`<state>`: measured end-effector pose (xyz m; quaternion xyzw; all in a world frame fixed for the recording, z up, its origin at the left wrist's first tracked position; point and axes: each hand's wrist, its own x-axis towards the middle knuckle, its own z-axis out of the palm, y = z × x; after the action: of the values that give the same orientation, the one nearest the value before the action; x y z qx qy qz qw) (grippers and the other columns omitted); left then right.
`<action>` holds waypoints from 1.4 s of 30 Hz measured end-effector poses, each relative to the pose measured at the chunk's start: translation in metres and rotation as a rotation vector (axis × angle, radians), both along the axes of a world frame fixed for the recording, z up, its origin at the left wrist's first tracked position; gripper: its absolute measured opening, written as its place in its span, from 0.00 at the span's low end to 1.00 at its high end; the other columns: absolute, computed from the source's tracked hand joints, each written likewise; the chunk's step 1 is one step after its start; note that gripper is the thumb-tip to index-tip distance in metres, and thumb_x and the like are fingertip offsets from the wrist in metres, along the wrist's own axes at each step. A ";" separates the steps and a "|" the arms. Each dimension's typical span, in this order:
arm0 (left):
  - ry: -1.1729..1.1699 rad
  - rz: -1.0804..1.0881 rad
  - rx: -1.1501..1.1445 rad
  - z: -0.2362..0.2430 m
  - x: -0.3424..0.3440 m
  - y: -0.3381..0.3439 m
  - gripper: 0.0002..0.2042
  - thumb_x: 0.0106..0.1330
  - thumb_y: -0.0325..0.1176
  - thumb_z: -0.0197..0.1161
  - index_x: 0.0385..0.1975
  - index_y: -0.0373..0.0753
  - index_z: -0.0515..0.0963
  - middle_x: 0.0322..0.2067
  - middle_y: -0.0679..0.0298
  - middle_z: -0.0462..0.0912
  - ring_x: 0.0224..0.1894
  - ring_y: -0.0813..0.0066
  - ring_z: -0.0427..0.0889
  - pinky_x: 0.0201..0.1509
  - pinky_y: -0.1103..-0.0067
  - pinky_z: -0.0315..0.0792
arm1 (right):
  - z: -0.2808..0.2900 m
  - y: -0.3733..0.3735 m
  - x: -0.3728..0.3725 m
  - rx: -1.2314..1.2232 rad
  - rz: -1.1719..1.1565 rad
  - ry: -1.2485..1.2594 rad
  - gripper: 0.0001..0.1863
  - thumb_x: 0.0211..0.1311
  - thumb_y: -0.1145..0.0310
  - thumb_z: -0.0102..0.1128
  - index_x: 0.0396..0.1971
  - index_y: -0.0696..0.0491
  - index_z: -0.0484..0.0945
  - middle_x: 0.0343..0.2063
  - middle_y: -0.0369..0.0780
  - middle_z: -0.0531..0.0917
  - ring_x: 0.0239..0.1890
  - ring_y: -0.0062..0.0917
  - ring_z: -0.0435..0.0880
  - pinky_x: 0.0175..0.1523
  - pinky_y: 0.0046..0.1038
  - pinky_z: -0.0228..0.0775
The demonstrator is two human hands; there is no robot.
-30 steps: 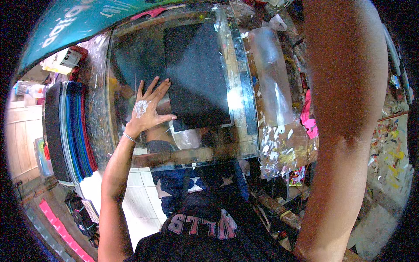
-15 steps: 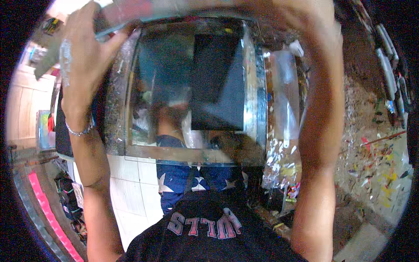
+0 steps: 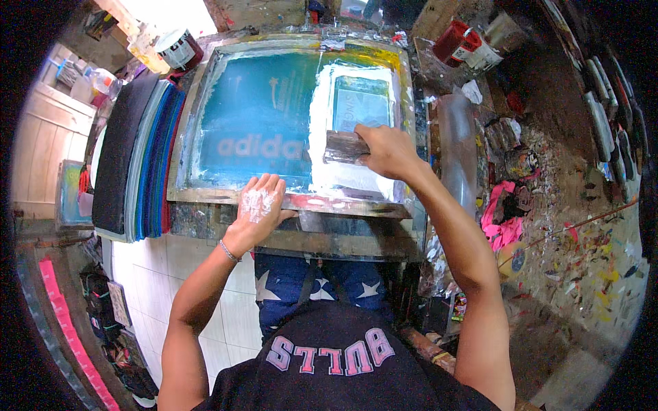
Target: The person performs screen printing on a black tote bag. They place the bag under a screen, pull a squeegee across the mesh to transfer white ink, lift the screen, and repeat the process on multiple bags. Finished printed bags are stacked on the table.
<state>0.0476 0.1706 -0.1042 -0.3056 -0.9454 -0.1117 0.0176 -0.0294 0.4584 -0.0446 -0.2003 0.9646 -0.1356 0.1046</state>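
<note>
A screen printing frame (image 3: 288,200) lies flat before me, with teal mesh (image 3: 253,89) on its left part. White ink (image 3: 321,103) borders a smaller print window (image 3: 363,106) on its right. My right hand (image 3: 387,151) is closed on a squeegee (image 3: 343,145), which touches the mesh at the near end of that window. My left hand (image 3: 259,209), smeared with white, grips the near rail; its fingers lie over the top and its thumb stretches along the front. What lies under the mesh is mostly hidden.
Left of the frame stands a stack of dark and blue fabric pieces (image 3: 140,157). An ink can (image 3: 179,49) is at the far left, a red container (image 3: 456,44) at the far right. Pink cloth (image 3: 504,216) lies to the right, beside the paint-spattered surface (image 3: 589,253).
The frame has come down from a raised position over a dark piece. My left hand moved to its near rail; my right hand now holds the squeegee on the mesh.
</note>
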 end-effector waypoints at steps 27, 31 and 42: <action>-0.145 0.012 0.148 -0.011 -0.006 -0.007 0.25 0.41 0.38 0.80 0.31 0.38 0.69 0.32 0.57 0.69 0.38 0.58 0.71 0.43 0.67 0.66 | -0.021 0.031 -0.138 0.138 -0.019 0.311 0.15 0.56 0.66 0.64 0.44 0.49 0.77 0.31 0.47 0.84 0.39 0.48 0.84 0.42 0.49 0.74; -0.129 0.012 0.159 -0.013 -0.006 -0.008 0.25 0.40 0.38 0.81 0.30 0.38 0.69 0.31 0.59 0.69 0.36 0.58 0.71 0.42 0.67 0.66 | 0.006 0.040 -0.156 0.117 0.019 0.272 0.22 0.53 0.62 0.70 0.49 0.46 0.78 0.36 0.49 0.86 0.43 0.49 0.84 0.44 0.49 0.75; -0.170 0.012 0.172 -0.013 -0.009 -0.010 0.25 0.39 0.39 0.81 0.28 0.38 0.69 0.29 0.59 0.69 0.35 0.59 0.71 0.42 0.68 0.66 | -0.020 0.038 -0.210 0.090 -0.053 0.342 0.22 0.52 0.61 0.69 0.49 0.45 0.80 0.37 0.47 0.87 0.42 0.47 0.87 0.45 0.48 0.79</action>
<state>0.0389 0.1607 -0.1177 -0.2868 -0.9322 -0.2179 -0.0356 -0.2389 0.4966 -0.0644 -0.1899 0.9784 -0.0588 -0.0559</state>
